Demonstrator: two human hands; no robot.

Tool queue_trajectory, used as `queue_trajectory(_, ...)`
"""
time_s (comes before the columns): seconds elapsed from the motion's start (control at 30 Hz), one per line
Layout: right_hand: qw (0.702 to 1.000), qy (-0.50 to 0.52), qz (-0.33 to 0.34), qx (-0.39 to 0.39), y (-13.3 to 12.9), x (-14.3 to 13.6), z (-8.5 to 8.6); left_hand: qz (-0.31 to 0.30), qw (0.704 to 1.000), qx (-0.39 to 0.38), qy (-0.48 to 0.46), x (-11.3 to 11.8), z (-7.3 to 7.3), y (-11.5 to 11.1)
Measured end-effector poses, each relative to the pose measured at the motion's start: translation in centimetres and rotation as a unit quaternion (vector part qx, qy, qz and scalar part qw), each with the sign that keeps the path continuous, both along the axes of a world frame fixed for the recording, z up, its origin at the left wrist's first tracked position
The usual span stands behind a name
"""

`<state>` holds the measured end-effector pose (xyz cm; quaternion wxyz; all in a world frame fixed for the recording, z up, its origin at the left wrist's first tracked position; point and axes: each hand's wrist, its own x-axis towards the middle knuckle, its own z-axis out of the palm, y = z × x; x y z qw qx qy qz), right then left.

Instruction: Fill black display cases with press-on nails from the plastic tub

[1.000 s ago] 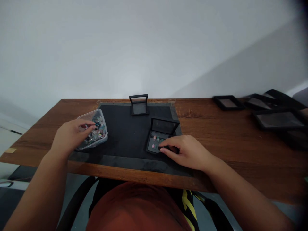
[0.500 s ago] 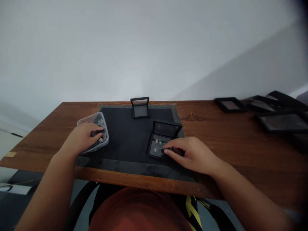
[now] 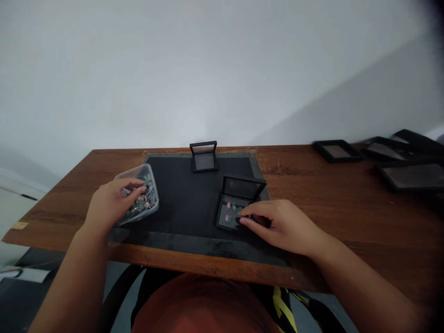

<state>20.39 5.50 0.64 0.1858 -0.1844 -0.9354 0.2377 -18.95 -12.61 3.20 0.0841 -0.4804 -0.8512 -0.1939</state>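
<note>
My left hand (image 3: pixel 109 199) is over a clear plastic tub (image 3: pixel 157 203) filled with small colourful charm-like pieces (image 3: pixel 147 196). Its thumb and index finger come together just above the pile; whatever lies between them is too small to make out. On the right, my right hand (image 3: pixel 280 224) reaches into a black hinged display case (image 3: pixel 219 217) whose lid (image 3: pixel 243 187) stands raised. Several small pieces, among them a pink one (image 3: pixel 227 218), lie on its grey inner panel. Thumb and index fingertips are pinched low over the panel's right side, hiding anything held.
Behind, a second black case (image 3: pixel 204 161) stands raised on the dark mat (image 3: pixel 183 203). More black frames (image 3: pixel 336 151) lie at the right of the wooden table (image 3: pixel 298 171), some stacked (image 3: pixel 409 175). A white wall rises at the table's back edge.
My left hand has drawn up and back slightly from the pieces, uncovering more of them. My right hand keeps its pinch over the case. The whole view has shifted a little.
</note>
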Motion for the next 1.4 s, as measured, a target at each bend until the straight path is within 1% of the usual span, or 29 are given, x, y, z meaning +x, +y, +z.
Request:
queue_trajectory(0.07, 1.0, -0.003, -0.002, 0.0, 0.0, 0.0, 0.0, 0.019, 1.0, 0.012, -0.005, 0.1, 0.0, 0.0)
queue_trajectory(0.17, 1.0, -0.008, -0.003, 0.0, 0.0, 0.1, 0.0, 0.029, 0.999, 0.027, -0.014, 0.3, 0.1, -0.1)
queue_trajectory(0.43, 1.0, -0.01, -0.008, 0.002, -0.1, -0.1, 0.1, 0.036, 0.995, 0.098, -0.008, 0.9, 0.5, -0.4)
queue_trajectory(0.7, 1.0, -0.019, -0.002, 0.004, -0.2, -0.3, 0.2, 0.03, 0.992, 0.113, -0.041, 1.1, 0.6, -0.6)
queue_trajectory(0.83, 1.0, -0.01, -0.021, 0.004, -0.3, -0.3, 0.2, 0.032, 0.985, 0.159, -0.062, 1.5, 0.5, -0.2)
queue_trajectory(0.93, 1.0, -0.004, -0.026, 0.001, -0.4, -0.5, 0.1, 0.022, 0.975, 0.205, -0.08, 2.1, 0.9, 0.4)
queue_trajectory(1.03, 1.0, -0.009, -0.018, -0.008, -0.6, -0.8, 0.1, -0.002, 0.964, 0.25, -0.095, 3.8, 1.5, 1.2)
queue_trajectory(1.1, 1.0, -0.005, -0.014, -0.011, -0.7, -0.9, 0.1, -0.018, 0.952, 0.281, -0.117, 5.7, 1.9, 1.9)
queue_trajectory(1.17, 1.0, 0.005, -0.019, -0.011, -0.8, -1.0, 0.2, -0.032, 0.934, 0.319, -0.159, 8.1, 1.9, 2.8)
queue_trajectory(1.23, 0.999, 0.017, -0.033, -0.012, -0.9, -1.0, 0.5, -0.063, 0.924, 0.334, -0.177, 10.8, 1.4, 3.9)
queue_trajectory(1.27, 0.999, 0.023, -0.039, -0.014, -0.9, -1.0, 0.6, -0.09, 0.92, 0.335, -0.182, 12.0, 1.0, 4.4)
queue_trajectory(1.33, 0.998, 0.045, -0.043, -0.016, -1.0, -1.0, 0.7, -0.153, 0.918, 0.316, -0.182, 14.2, 0.0, 5.6)
queue_trajectory(1.4, 0.996, 0.076, -0.04, -0.017, -1.0, -1.0, 0.7, -0.207, 0.916, 0.292, -0.181, 15.8, -0.9, 6.6)
